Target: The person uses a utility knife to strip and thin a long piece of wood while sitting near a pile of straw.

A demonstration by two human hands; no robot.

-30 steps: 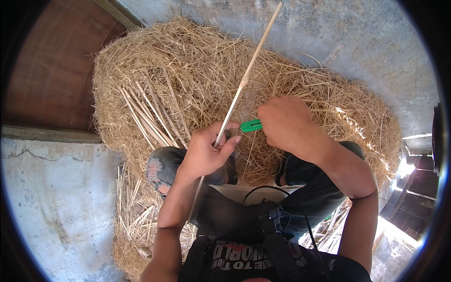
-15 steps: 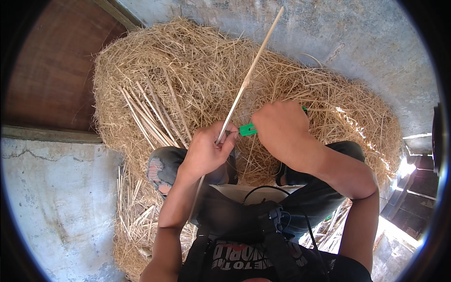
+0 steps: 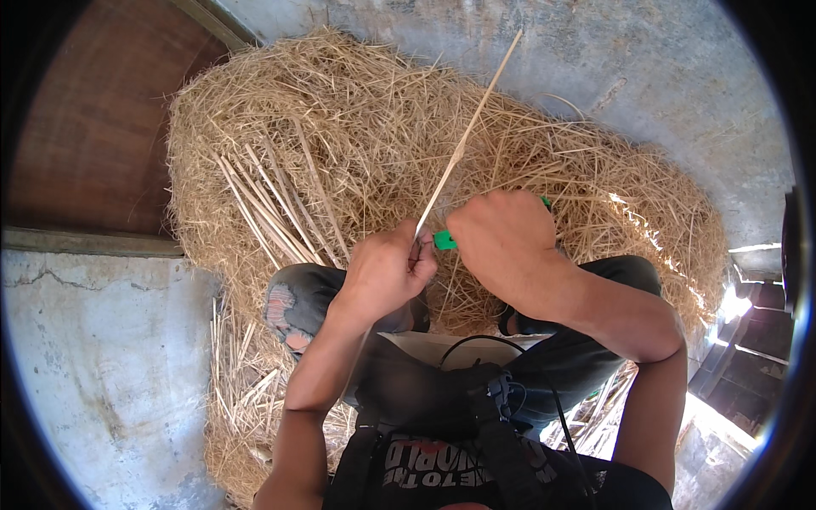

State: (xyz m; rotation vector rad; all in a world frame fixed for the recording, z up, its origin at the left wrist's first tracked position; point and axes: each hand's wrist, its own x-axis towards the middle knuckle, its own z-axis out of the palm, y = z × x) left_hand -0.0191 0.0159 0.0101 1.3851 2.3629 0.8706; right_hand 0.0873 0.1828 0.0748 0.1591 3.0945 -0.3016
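My left hand (image 3: 382, 274) is closed around a thin, pale bamboo strip (image 3: 459, 151), which slants up and away to the right with a node about midway along its far part. Its near end is hidden behind my hand and forearm. My right hand (image 3: 506, 242) grips a green utility knife (image 3: 444, 240); the front of its green body shows beside my left fingertips, and a bit of the other end peeks out past my knuckles. The blade cannot be made out where the knife meets the strip.
Several split bamboo strips (image 3: 265, 208) lie on a large heap of dry straw (image 3: 365, 119) to the left. A grey wall (image 3: 671, 93) rises behind it, and a brown panel (image 3: 93, 127) stands at far left. My bent knees (image 3: 310, 293) flank the work.
The bamboo strip has been drawn toward me and leans further right. My right hand and the knife have shifted slightly left, nearer to my left fingers, hiding more of the green body.
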